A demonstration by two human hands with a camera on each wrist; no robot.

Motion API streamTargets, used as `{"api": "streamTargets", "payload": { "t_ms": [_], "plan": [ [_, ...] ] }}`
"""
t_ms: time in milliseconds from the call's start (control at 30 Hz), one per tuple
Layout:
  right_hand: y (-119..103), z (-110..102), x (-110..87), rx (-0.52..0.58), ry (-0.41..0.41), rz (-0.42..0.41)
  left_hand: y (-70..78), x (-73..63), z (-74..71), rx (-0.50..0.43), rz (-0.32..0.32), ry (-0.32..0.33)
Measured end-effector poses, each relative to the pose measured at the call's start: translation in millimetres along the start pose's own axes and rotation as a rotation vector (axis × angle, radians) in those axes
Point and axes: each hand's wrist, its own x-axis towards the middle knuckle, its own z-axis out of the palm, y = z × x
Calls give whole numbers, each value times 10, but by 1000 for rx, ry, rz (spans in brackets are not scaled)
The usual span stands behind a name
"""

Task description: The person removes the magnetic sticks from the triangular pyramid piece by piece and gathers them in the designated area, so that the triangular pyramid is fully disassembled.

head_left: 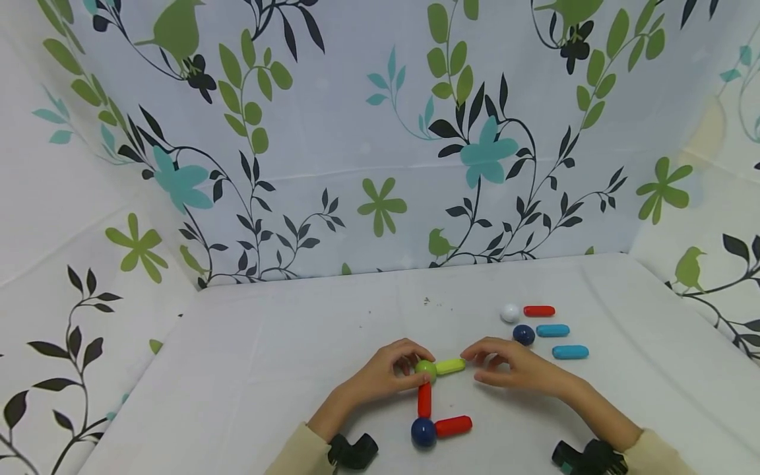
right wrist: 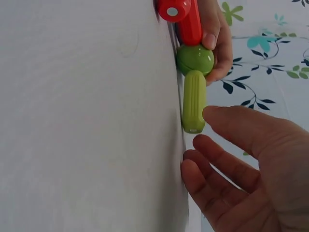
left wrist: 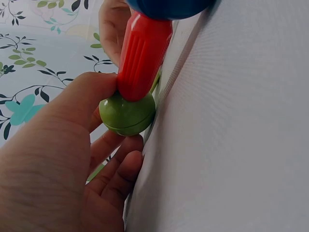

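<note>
My left hand pinches a green ball between thumb and fingers, low over the white cloth. From that ball a yellow-green rod points right and a red rod runs toward me. The red rod ends in a dark blue ball, from which a second red rod sticks out to the right. My right hand is by the free end of the yellow-green rod, fingers loosely bent. In the right wrist view its thumb is close beside the rod; nothing is gripped.
At the right lie loose pieces: a white ball, a red rod, a dark blue ball and two light blue rods. A patterned curtain hangs behind the white-covered table.
</note>
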Motion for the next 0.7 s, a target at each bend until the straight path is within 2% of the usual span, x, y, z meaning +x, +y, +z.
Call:
{"api": "streamTargets", "payload": {
  "t_ms": [200, 433, 700],
  "plan": [
    [-7, 107, 128, -14, -2, 44, 18, 3, 1, -11, 2, -9],
    [3, 207, 254, -14, 20, 34, 25, 3, -2, -25, -43, -34],
    [4, 238, 315, -17, 3, -17, 29, -2, -14, 5, -54, -59]
  ]
}}
